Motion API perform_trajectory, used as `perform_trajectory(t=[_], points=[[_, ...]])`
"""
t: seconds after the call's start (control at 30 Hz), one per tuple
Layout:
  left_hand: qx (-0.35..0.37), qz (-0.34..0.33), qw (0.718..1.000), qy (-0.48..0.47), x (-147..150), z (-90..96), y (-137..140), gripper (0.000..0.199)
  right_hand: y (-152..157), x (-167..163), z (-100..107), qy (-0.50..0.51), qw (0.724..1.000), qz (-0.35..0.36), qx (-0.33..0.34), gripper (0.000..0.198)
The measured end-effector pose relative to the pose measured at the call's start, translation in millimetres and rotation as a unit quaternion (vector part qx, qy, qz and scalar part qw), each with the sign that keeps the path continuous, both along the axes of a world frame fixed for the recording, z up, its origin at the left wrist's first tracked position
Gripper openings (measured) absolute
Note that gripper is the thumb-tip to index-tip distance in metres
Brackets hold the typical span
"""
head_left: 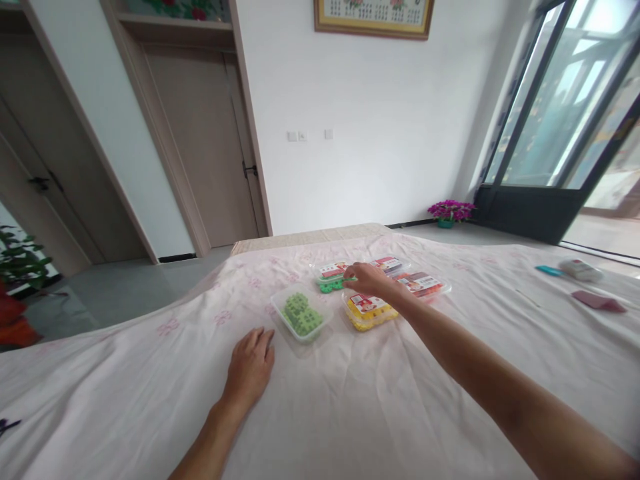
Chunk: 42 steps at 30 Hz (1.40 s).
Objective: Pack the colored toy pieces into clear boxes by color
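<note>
My left hand (253, 360) lies on the cloth, fingers stretched out, just left of an uncovered clear plastic box (285, 325). Light green small pieces (302, 315) are heaped in that box. My right hand (367, 278) reaches over a group of labelled clear boxes. Its fingers are bent together at the right edge of the box of darker green pieces (330, 287); what they hold, if anything, is hard to make out. Below my right wrist is the box of yellow pieces (367, 313). Behind are a box of red-orange pieces (427, 285) and a purplish box (393, 265), partly hidden by my hand.
A pale flowered cloth (320, 413) with wrinkles covers the wide surface. On its right side lie a dark pink flat item (599, 301), a white packet (580, 270), a blue item (550, 271) and a thin stick (528, 297). A small dark object (9, 425) lies at the left edge.
</note>
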<state>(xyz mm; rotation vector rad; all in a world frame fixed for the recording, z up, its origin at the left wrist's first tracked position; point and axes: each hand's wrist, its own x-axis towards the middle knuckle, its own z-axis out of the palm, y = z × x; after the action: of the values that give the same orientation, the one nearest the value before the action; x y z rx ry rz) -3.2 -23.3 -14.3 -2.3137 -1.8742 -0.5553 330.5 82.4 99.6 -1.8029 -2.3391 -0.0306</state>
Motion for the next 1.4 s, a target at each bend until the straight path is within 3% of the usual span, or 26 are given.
perform_trajectory(t=[0.17, 0.27, 0.33, 0.4, 0.5, 0.6, 0.67, 0.73, 0.8, 0.97, 1.03, 1.1, 1.23, 1.33, 1.4], points=[[0.001, -0.002, 1.000, 0.004, 1, 0.4, -2, 0.039, -47, -13, -11, -0.001, 0.997, 0.079, -0.004, 0.053], [0.006, -0.010, 1.000, 0.000, 0, -1.5, -1, 0.040, -64, -11, -12, 0.023, 0.987, 0.160, -0.017, 0.048], [0.010, -0.014, 1.000, -0.002, -1, -3.2, -1, 0.040, -72, -4, -10, 0.044, 0.967, 0.246, -0.048, 0.038], [0.014, -0.013, 1.000, -0.002, -2, -4.9, 0, 0.040, -79, 7, -7, 0.064, 0.952, 0.289, -0.080, 0.030], [0.021, -0.014, 1.000, 0.001, -2, -6.8, 2, 0.040, -86, 23, -7, 0.102, 0.971, 0.201, -0.083, 0.027], [0.020, -0.016, 1.000, 0.007, -2, -7.2, 2, 0.041, -88, 30, -15, 0.106, 0.993, 0.060, -0.002, 0.028], [0.016, -0.014, 1.000, 0.008, -2, -6.5, 1, 0.041, -90, 27, -23, 0.073, 0.996, 0.009, 0.042, 0.042], [0.014, -0.010, 1.000, 0.004, -2, -5.7, 1, 0.041, -91, 22, -29, 0.037, 0.998, -0.005, 0.042, 0.054], [0.013, -0.010, 1.000, -0.002, -2, -5.5, 1, 0.040, -93, 20, -30, 0.015, 0.999, 0.018, 0.023, 0.052], [0.017, -0.018, 1.000, -0.017, -2, -7.6, 2, 0.039, -86, 42, -16, 0.052, 0.978, 0.195, -0.050, 0.054], [0.019, -0.018, 1.000, -0.015, -2, -7.8, 2, 0.039, -79, 55, -13, 0.071, 0.969, 0.227, -0.072, 0.060], [0.021, -0.015, 1.000, -0.010, -1, -6.8, 2, 0.039, -72, 64, -18, 0.078, 0.975, 0.203, -0.048, 0.063], [0.015, -0.021, 0.999, -0.020, -1, -4.0, 1, 0.040, -70, 64, -45, 0.075, 0.992, 0.059, 0.087, 0.060], [0.005, -0.044, 0.996, -0.079, 0, -4.3, 0, 0.046, -76, 55, -66, 0.068, 0.985, -0.041, 0.153, 0.052], [-0.018, -0.042, 0.989, -0.140, 3, -5.2, 0, 0.052, -78, 52, -74, 0.063, 0.982, -0.068, 0.166, 0.052]])
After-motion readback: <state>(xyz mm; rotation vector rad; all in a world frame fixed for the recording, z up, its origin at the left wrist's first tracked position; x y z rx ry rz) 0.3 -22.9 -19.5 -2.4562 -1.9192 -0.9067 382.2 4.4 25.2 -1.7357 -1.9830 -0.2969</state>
